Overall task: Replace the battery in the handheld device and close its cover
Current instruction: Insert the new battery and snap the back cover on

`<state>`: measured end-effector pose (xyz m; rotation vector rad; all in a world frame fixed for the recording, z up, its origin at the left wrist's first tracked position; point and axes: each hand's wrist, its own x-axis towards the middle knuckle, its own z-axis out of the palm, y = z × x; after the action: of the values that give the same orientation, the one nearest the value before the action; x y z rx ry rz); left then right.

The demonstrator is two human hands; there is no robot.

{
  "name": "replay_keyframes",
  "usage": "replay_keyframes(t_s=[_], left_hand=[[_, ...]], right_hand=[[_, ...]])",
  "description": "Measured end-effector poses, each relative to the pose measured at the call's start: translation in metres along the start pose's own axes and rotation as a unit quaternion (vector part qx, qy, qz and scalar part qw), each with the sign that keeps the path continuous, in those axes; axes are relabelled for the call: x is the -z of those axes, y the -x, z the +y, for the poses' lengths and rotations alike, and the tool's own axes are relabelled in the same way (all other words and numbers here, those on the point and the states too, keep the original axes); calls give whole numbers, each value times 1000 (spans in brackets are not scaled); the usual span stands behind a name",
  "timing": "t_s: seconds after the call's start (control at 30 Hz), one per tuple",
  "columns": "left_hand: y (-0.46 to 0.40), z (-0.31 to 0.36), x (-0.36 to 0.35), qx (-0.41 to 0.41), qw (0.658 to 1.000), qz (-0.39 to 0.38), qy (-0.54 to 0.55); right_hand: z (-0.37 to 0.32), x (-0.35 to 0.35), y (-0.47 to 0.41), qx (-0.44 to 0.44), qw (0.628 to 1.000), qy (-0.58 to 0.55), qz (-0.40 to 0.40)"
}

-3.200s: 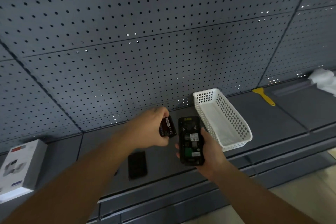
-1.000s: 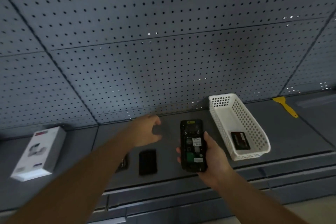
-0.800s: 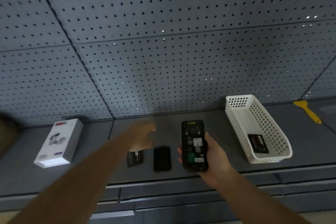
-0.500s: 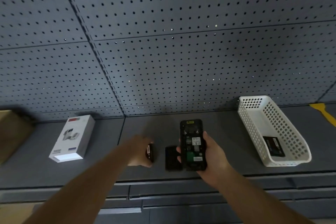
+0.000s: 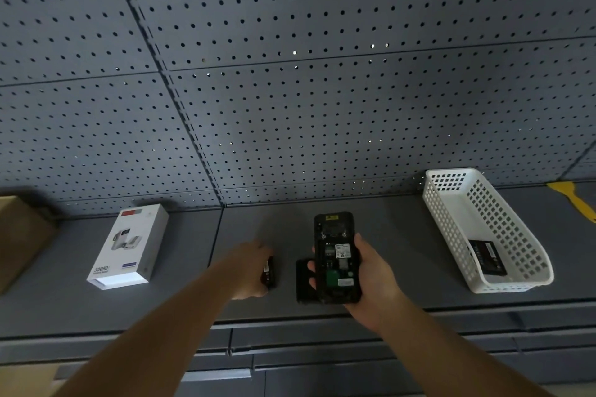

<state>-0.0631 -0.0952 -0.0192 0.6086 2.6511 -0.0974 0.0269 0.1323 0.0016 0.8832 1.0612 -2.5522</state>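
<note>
My right hand (image 5: 371, 277) holds the black handheld device (image 5: 336, 256) upright with its back facing me; the battery bay is uncovered and shows a green board and labels. My left hand (image 5: 250, 267) grips a black battery (image 5: 268, 272) on edge, just above the shelf to the left of the device. The black back cover (image 5: 303, 280) lies flat on the grey shelf (image 5: 403, 251), partly hidden behind the device. Another black battery (image 5: 487, 256) lies inside the white basket (image 5: 451, 235) to the right.
A white product box (image 5: 129, 246) lies on the shelf at the left, with a brown cardboard box (image 5: 19, 235) at the far left edge. A yellow scraper (image 5: 577, 200) sits at the far right. A grey pegboard wall (image 5: 290, 90) rises behind the shelf.
My left hand dropped the first battery into the basket, swung left, and closed on the second battery lying beside the cover. The view panned left. My right hand kept the device still.
</note>
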Motion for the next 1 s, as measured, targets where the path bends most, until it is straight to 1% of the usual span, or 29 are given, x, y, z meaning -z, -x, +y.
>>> replay_keyframes(t_s=[0.1,0.23,0.37,0.47,0.57,0.67,0.87,1.0], left_hand=[[3,4,3,-4,1000,7,1],[10,14,23,-20,997,41,61],[23,32,56,-58,987,90,116],[32,52,75,-104,977,115,147],[38,76,84,-157,969,114,152],[37,95,82,-188,963,118,154],[30,115,69,-219,958,102,158],[27,116,65,-228,954,113,161]], right_hand=[[0,2,-1,2,1000,1,-3],[-2,7,-3,1,1000,5,7],[-3,10,-5,-3,1000,5,22],[-4,13,-8,3,1000,5,31],[-6,16,-10,17,999,7,30],[-8,17,-10,22,999,13,31],[-13,19,-7,11,1000,-4,9],[-14,23,-6,5,1000,-10,2]])
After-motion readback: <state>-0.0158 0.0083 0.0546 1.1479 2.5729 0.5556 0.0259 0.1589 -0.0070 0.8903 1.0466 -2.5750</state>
